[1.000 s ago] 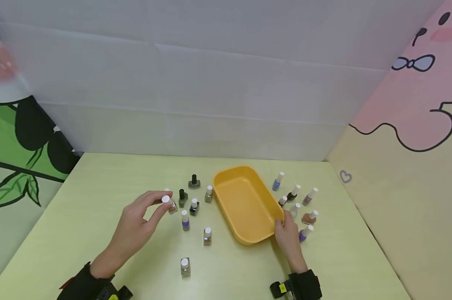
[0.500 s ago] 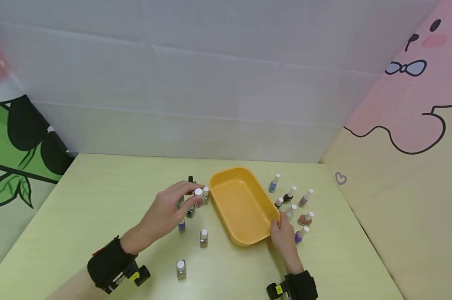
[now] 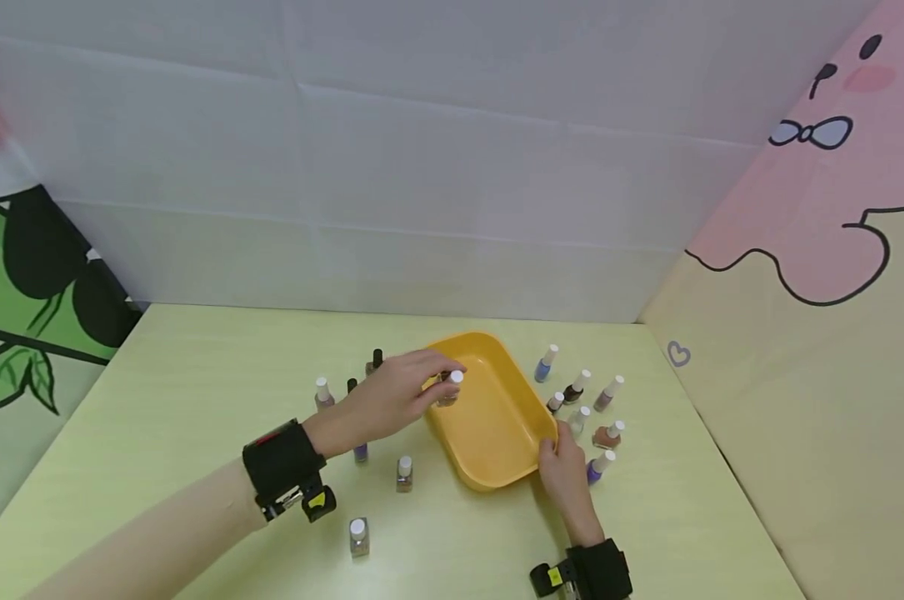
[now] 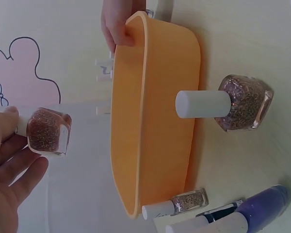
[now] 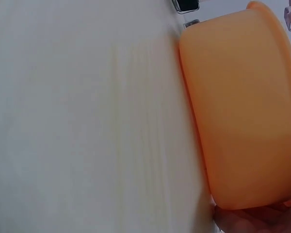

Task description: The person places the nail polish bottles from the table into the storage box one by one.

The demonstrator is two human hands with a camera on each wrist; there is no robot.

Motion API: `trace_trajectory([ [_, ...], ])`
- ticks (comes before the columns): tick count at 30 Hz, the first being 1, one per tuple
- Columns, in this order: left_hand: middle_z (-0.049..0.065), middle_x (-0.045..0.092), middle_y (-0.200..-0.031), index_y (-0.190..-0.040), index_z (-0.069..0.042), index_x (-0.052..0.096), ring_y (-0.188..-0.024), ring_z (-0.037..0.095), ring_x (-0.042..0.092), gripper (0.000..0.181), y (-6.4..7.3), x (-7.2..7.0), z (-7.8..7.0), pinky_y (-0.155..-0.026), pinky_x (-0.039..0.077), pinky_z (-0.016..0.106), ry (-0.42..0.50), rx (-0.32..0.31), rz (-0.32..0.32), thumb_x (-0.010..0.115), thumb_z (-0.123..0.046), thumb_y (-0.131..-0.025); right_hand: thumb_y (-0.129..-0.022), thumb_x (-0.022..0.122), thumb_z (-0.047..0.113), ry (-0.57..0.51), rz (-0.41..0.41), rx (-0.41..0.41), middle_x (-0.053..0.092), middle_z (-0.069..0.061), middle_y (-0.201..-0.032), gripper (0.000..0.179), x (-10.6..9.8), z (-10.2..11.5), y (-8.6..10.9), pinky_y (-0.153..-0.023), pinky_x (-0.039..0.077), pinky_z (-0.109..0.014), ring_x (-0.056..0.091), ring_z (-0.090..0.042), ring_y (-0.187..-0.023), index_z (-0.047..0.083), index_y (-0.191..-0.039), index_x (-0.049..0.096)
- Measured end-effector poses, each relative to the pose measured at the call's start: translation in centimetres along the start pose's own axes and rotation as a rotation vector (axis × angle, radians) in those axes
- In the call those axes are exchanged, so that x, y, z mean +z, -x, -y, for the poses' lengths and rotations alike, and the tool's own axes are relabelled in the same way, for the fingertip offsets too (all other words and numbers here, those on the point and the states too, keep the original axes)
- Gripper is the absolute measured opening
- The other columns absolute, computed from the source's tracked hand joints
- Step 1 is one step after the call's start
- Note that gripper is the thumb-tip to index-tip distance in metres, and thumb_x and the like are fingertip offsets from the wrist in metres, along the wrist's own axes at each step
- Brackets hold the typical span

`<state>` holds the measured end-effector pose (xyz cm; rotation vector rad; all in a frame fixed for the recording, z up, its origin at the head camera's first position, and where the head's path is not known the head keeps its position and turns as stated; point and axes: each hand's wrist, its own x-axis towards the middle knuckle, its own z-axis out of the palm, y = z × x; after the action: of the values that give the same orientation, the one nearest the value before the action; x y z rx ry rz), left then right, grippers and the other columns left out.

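Observation:
A white-capped nail polish bottle [image 4: 46, 130] with brownish-pink glitter is pinched by its cap between the thumb and fingers of my left hand [image 3: 402, 390]. In the head view that hand reaches over the left rim of a yellow-orange tray [image 3: 489, 417], the bottle overlapping the tray's inside. My right hand [image 3: 566, 477] grips the tray's near right corner, thumb over the rim. The tray's inner floor looks bare. The right wrist view shows the tray's outer wall [image 5: 242, 107], with part of the right hand [image 5: 252, 221] below it.
Several nail polish bottles stand right of the tray, among them a blue one [image 3: 546, 364] and an orange-brown one [image 3: 607, 435]. More stand to the left, partly hidden by the left arm. Closer in are a glitter bottle [image 3: 404, 475] and another white-capped bottle [image 3: 358, 538].
My left hand has carried the nail polish bottle rightward, from among the left bottles to above the tray's left side. My right hand keeps its hold on the tray corner.

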<state>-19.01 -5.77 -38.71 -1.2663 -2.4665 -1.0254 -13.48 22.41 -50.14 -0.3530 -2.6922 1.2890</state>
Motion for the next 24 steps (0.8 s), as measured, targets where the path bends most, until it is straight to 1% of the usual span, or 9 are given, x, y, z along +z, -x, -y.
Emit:
trace_trajectory([
  [4, -0.003, 0.068, -0.099, -0.120, -0.007, 0.068, -0.088, 0.005, 0.064, 0.020, -1.2, 1.0, 0.6, -0.078, 0.056, 0.018, -0.027, 0.005, 0.076, 0.063, -0.015, -0.104, -0.104, 0.044, 0.008, -0.010, -0.011, 0.001, 0.065, -0.029, -0.128, 0.037, 0.0, -0.1, 0.0, -0.084, 0.052, -0.044, 0.062, -0.031, -0.096, -0.006, -0.136, 0.054],
  [6, -0.001, 0.068, -0.101, -0.120, -0.005, 0.068, -0.088, 0.006, 0.065, 0.020, -1.6, 1.4, 0.8, -0.079, 0.057, 0.019, -0.032, 0.017, 0.101, 0.062, -0.014, -0.104, -0.104, 0.045, 0.008, -0.009, -0.013, -0.004, 0.066, -0.029, -0.127, 0.036, 0.1, -0.1, 0.0, -0.083, 0.052, -0.044, 0.062, -0.031, -0.095, -0.006, -0.136, 0.055],
  [9, 0.000, 0.068, -0.102, -0.120, -0.005, 0.068, -0.086, 0.007, 0.064, 0.019, -2.3, 2.1, 1.2, -0.079, 0.056, 0.018, -0.055, 0.034, 0.136, 0.063, -0.014, -0.103, -0.104, 0.045, 0.007, -0.011, -0.012, -0.015, 0.066, -0.029, -0.127, 0.036, 0.2, 0.0, 0.1, -0.086, 0.053, -0.046, 0.063, -0.031, -0.095, -0.006, -0.136, 0.055],
  [14, 0.002, 0.068, -0.103, -0.120, -0.005, 0.069, -0.086, 0.010, 0.061, 0.021, -3.4, 3.4, 1.5, -0.080, 0.056, 0.018, -0.151, 0.080, 0.194, 0.066, -0.014, -0.101, -0.104, 0.044, 0.007, -0.019, -0.011, -0.027, 0.066, -0.028, -0.126, 0.037, 0.1, 0.1, 0.2, -0.089, 0.054, -0.048, 0.063, -0.032, -0.095, -0.006, -0.137, 0.054],
  [15, 0.002, 0.068, -0.104, -0.120, -0.005, 0.070, -0.087, 0.011, 0.062, 0.021, -3.6, 3.6, 1.5, -0.082, 0.057, 0.019, -0.167, 0.081, 0.214, 0.067, -0.014, -0.101, -0.104, 0.044, 0.007, -0.019, -0.010, -0.026, 0.066, -0.028, -0.127, 0.037, 0.1, 0.1, 0.2, -0.090, 0.054, -0.049, 0.063, -0.032, -0.096, -0.006, -0.137, 0.054],
  [18, 0.004, 0.071, -0.108, -0.121, -0.005, 0.070, -0.094, 0.015, 0.066, 0.024, -4.2, 4.0, 1.3, -0.090, 0.058, 0.023, -0.238, 0.112, 0.274, 0.068, -0.015, -0.100, -0.104, 0.044, 0.007, -0.012, -0.008, -0.019, 0.064, -0.030, -0.130, 0.037, 0.1, 0.1, 0.2, -0.093, 0.054, -0.052, 0.064, -0.033, -0.099, -0.007, -0.137, 0.054],
  [21, 0.004, 0.073, -0.111, -0.122, -0.007, 0.071, -0.100, 0.017, 0.067, 0.024, -4.7, 4.2, 1.1, -0.094, 0.057, 0.025, -0.316, 0.151, 0.343, 0.069, -0.017, -0.100, -0.104, 0.044, 0.008, -0.017, -0.011, -0.006, 0.063, -0.030, -0.132, 0.038, 0.1, 0.0, 0.1, -0.096, 0.054, -0.054, 0.064, -0.035, -0.104, -0.006, -0.138, 0.054],
  [22, 0.003, 0.073, -0.111, -0.120, -0.008, 0.071, -0.101, 0.017, 0.068, 0.023, -4.9, 4.3, 1.1, -0.094, 0.057, 0.025, -0.343, 0.177, 0.357, 0.069, -0.017, -0.100, -0.104, 0.044, 0.008, -0.019, -0.013, -0.001, 0.063, -0.030, -0.133, 0.038, 0.1, -0.1, 0.1, -0.097, 0.054, -0.054, 0.064, -0.035, -0.105, -0.006, -0.138, 0.054],
  [24, 0.002, 0.073, -0.110, -0.119, -0.009, 0.072, -0.101, 0.017, 0.068, 0.021, -5.1, 4.5, 1.0, -0.094, 0.057, 0.024, -0.387, 0.208, 0.404, 0.069, -0.016, -0.099, -0.104, 0.044, 0.008, -0.024, -0.019, -0.002, 0.063, -0.030, -0.134, 0.038, 0.2, -0.1, 0.1, -0.097, 0.054, -0.055, 0.064, -0.035, -0.106, -0.007, -0.138, 0.053],
])
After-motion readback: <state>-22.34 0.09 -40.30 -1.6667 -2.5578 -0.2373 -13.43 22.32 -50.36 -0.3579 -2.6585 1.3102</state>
